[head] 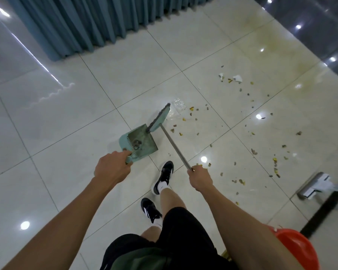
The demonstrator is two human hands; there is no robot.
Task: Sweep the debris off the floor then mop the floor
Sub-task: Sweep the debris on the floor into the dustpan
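While the left hand [112,166] clamps the teal dustpan [138,142] handle, the right hand [200,179] wraps the broom [159,118] shaft, its head meeting the pan's mouth (debris [242,137] scattered beyond the right grip, across the floor [66,123]).

Even, fairly bright overhead light throws small white glare spots and a long streak across the glossy floor [125,78], shadows stay faint, and wide-angle distortion bends the slightly soft edges.
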